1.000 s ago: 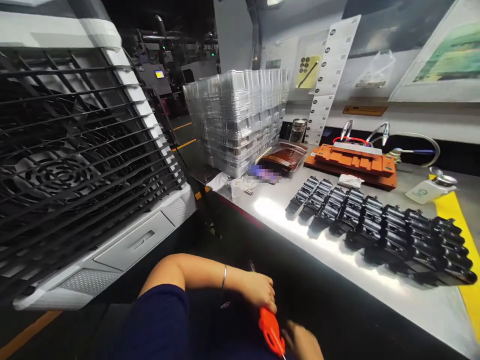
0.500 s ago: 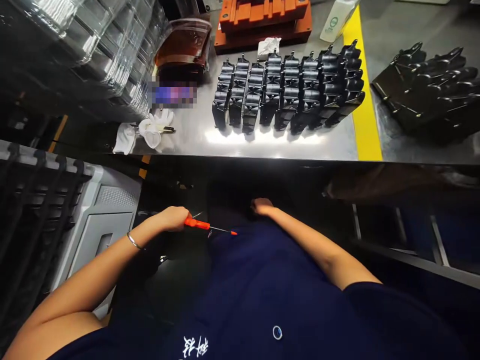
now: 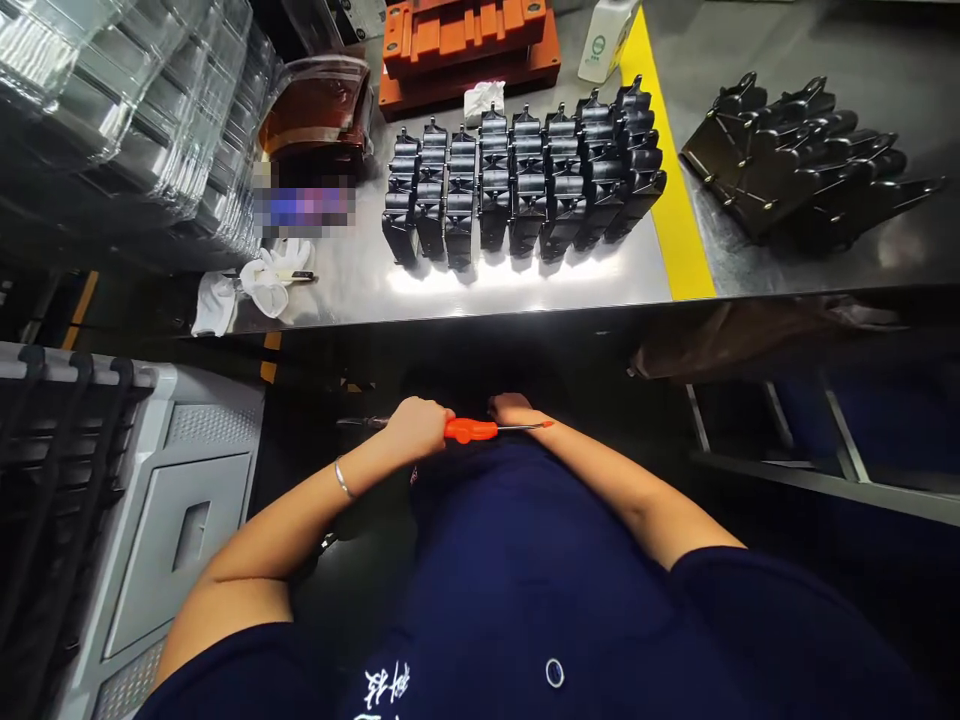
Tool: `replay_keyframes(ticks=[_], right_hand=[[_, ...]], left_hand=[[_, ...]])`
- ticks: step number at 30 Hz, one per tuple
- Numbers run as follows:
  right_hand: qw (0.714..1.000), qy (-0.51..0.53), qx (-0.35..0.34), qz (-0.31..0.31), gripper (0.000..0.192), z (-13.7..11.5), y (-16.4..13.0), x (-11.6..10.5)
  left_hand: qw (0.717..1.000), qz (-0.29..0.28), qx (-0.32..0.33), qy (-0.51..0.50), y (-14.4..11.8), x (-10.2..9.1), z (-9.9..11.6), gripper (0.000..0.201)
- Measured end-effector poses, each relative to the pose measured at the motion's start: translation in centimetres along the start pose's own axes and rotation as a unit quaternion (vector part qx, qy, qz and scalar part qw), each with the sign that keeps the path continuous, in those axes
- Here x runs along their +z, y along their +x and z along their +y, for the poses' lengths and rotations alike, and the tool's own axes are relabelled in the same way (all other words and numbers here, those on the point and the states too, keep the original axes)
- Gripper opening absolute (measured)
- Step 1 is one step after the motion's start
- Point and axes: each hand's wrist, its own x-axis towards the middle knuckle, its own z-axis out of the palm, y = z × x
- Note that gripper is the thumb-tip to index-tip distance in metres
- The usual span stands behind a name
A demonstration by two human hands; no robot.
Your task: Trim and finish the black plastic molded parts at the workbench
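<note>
Head view: both hands low at the lap, below the worktop's (image 3: 525,285) near edge.

The left hand (image 3: 420,428) is closed round the orange screwdriver (image 3: 471,430) (handle in the fist, thin shaft pointing right); the right hand (image 3: 511,408) lies just beside the shaft, its grip impossible to tell. Rows of black plastic parts (image 3: 517,180) stand farther off on the worktop.

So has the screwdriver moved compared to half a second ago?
Yes. The screwdriver has shifted right, toward the right hand; its tip now reaches that wrist. The left hand grips the handle below the table edge.
</note>
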Motion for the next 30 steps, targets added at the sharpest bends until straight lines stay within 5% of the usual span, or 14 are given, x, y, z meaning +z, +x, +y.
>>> replay_keyframes(ticks=[4,9,11,14,16,20,24,30], right_hand=[[1.0,0.004,0.004,-0.005,0.03,0.1,0.2,0.1],[1.0,0.011,0.009,0.003,0.03,0.4,0.4,0.2],[1.0,0.012,0.003,0.004,0.03,0.4,0.4,0.2],[1.0,0.01,-0.009,0.006,0.03,0.3,0.2,0.2],[1.0,0.011,-0.013,0.008,0.03,0.3,0.1,0.3],[1.0,0.016,-0.01,0.011,0.03,0.5,0.2,0.3],[1.0,0.011,-0.011,0.017,0.03,0.4,0.2,0.4],[0.999,-0.022,-0.019,0.036,0.028,0.3,0.2,0.2]], left_hand=[[0.998,-0.019,-0.058,0.021,1.1,0.6,-1.3,0.022],[0.982,-0.084,0.095,-0.138,-2.5,-0.9,-1.4,0.015],[0.979,-0.098,0.107,-0.142,-3.4,-0.5,-2.1,0.014],[0.984,-0.123,-0.064,-0.116,-3.7,1.8,-5.6,0.012],[0.962,-0.136,-0.197,-0.131,-4.0,3.7,-9.3,0.008],[0.929,-0.12,-0.319,-0.142,-5.4,6.7,-16.0,0.004],[0.87,0.052,-0.409,-0.269,-6.5,9.3,-18.9,0.018],[0.76,0.288,-0.375,-0.446,-8.4,13.0,-20.2,0.037]])
